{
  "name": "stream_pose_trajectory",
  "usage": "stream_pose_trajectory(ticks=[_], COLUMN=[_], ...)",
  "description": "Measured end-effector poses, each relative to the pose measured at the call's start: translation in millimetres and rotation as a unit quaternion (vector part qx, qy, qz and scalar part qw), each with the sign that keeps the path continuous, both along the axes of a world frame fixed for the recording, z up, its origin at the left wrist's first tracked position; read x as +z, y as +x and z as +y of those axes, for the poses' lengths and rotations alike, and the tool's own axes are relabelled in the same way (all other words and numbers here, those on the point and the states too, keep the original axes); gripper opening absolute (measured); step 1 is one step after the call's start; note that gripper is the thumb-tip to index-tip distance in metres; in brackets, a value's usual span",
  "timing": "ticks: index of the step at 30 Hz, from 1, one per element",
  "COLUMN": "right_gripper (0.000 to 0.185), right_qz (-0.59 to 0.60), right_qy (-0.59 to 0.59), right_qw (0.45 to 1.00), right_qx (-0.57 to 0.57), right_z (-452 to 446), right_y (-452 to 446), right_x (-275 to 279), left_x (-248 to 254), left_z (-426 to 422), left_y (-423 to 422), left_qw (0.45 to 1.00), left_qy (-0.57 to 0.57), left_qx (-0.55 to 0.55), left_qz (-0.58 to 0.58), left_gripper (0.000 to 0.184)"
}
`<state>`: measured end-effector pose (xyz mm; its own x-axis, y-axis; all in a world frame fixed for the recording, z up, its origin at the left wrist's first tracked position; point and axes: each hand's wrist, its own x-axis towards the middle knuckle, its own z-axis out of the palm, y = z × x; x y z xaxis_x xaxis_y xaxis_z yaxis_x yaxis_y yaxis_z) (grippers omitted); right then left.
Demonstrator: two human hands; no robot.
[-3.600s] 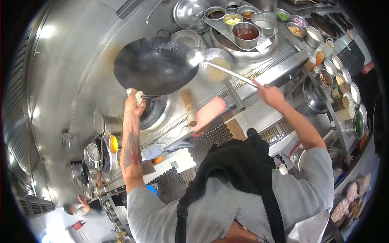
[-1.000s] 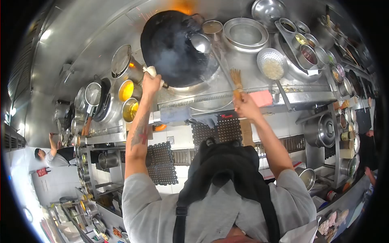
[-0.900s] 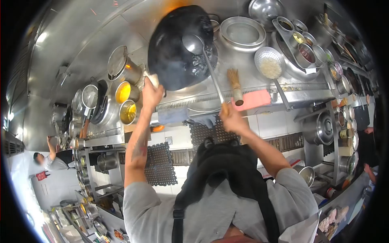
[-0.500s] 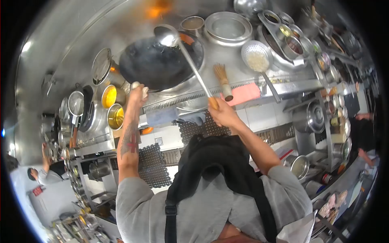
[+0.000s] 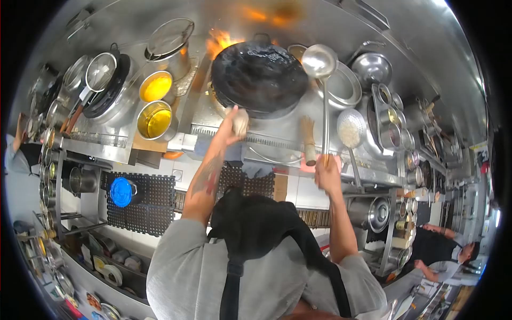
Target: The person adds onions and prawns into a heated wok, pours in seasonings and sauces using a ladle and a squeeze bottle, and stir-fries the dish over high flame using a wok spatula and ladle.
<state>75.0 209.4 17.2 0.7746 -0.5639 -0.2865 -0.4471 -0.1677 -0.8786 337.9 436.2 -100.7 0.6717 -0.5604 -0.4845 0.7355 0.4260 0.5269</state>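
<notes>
My left hand is closed on a pale folded cloth at the near rim of a black wok. The wok sits on the burner, its dark inside shiny with some light streaks. My right hand grips the wooden end of a long steel ladle. The ladle's bowl is up at the far end, right of the wok and over a steel basin. Below the wok's right side, a bamboo brush lies near my right hand, beside a pink cloth partly hidden by that hand.
Flames rise behind the wok. Two pots of yellow liquid stand at left, near a strainer. A perforated skimmer holding pale food lies right of the ladle. Another person is at far right. A blue-topped bucket stands below.
The view has swung, so the stove contents sit differently. The ladle has moved from above the wok to its right, now nearly upright in view. Flames now show behind the wok.
</notes>
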Motion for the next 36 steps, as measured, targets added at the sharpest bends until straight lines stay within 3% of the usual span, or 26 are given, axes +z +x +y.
stream_pose_trajectory(ticks=[1,2,3,4,5,6,7,10,13,15,17,20,21,22,23,25,26,30,32,33,35,36], right_gripper=[0.011,0.012,0.013,0.014,0.014,0.014,0.014,0.012,0.016,0.022,0.029,0.023,0.023,0.023,0.023,0.028,0.035,0.036,0.036,0.036,0.033,0.031], right_qz=[0.002,-0.009,-0.018,-0.001,0.008,0.026,0.044,0.057,0.096,-0.023,-0.007,-0.023,0.078,0.174,0.174,0.168,0.163,0.101,0.059,0.029,-0.022,-0.004], right_qy=[-0.001,0.081,0.165,0.175,0.184,0.184,0.179,0.164,0.074,-0.258,-0.263,-0.271,-0.039,0.196,0.199,0.425,0.470,0.537,0.686,0.686,0.554,0.419], right_qw=[1.000,0.996,0.983,0.977,0.971,0.966,0.962,0.935,0.909,0.850,0.848,0.822,0.880,0.878,0.879,0.830,0.814,0.798,0.701,0.708,0.816,0.897], right_qx=[0.010,0.044,0.084,0.120,0.153,0.181,0.203,0.310,0.398,0.459,0.461,0.501,0.467,0.401,0.398,0.320,0.300,0.253,0.187,0.165,0.164,0.144], right_z=[13.9,28.2,41.7,52.0,68.2,84.8,97.8,143.3,178.7,205.0,216.5,214.5,213.5,211.9,209.0,198.7,191.7,164.7,140.3,129.6,115.7,109.8], right_y=[-2.2,-3.7,0.6,9.8,26.7,39.9,48.0,80.8,108.5,116.8,126.3,136.3,138.3,139.6,139.5,138.5,135.7,116.3,103.3,94.9,79.8,76.0], right_x=[7.3,16.0,23.9,29.2,32.8,37.1,38.6,35.6,27.4,24.1,15.7,9.1,16.5,23.5,30.0,40.2,40.1,33.0,31.3,32.8,32.6,30.6], left_x=[-4.9,-44.6,-66.8,-82.1,-80.9,-78.5,-68.2,-69.7,-79.2,-83.5,-84.5,-62.8,-53.9,-56.1,-59.3,-50.1,-45.2,-39.1,-51.2,-58.4,-48.8,-43.2], left_z=[21.4,34.1,40.2,41.8,48.6,55.3,56.4,55.8,52.8,58.9,66.6,70.9,73.7,75.0,75.6,77.5,78.2,85.7,88.4,91.8,96.3,95.8], left_y=[-7.6,-10.1,-15.6,-23.7,-32.5,-41.3,-53.7,-46.5,-46.9,-44.2,-44.2,-54.6,-58.1,-57.9,-60.0,-68.1,-75.0,-95.9,-102.2,-103.9,-112.5,-115.7], left_qw=[0.999,0.980,0.981,0.872,0.745,0.581,0.482,0.543,0.537,0.540,0.602,0.617,0.617,0.616,0.613,0.606,0.627,0.657,0.665,0.664,0.670,0.671], left_qy=[-0.012,0.143,0.148,0.405,0.554,0.697,0.749,0.722,0.741,0.742,0.690,0.685,0.685,0.685,0.688,0.689,0.674,0.643,0.618,0.600,0.542,0.528], left_qx=[-0.044,-0.055,-0.036,-0.075,-0.095,-0.104,-0.099,-0.133,-0.095,-0.105,-0.081,-0.038,-0.042,-0.043,-0.026,-0.019,0.016,0.064,0.085,0.095,0.140,0.120], left_qz=[-0.026,-0.128,-0.118,-0.264,-0.358,-0.407,-0.443,-0.408,-0.393,-0.383,-0.394,-0.386,-0.385,-0.386,-0.387,-0.398,-0.391,-0.387,-0.410,-0.437,-0.488,-0.506], left_gripper=[0.028,0.041,0.041,0.049,0.054,0.059,0.060,0.057,0.048,0.050,0.051,0.057,0.061,0.061,0.062,0.064,0.063,0.058,0.053,0.050,0.034,0.034])
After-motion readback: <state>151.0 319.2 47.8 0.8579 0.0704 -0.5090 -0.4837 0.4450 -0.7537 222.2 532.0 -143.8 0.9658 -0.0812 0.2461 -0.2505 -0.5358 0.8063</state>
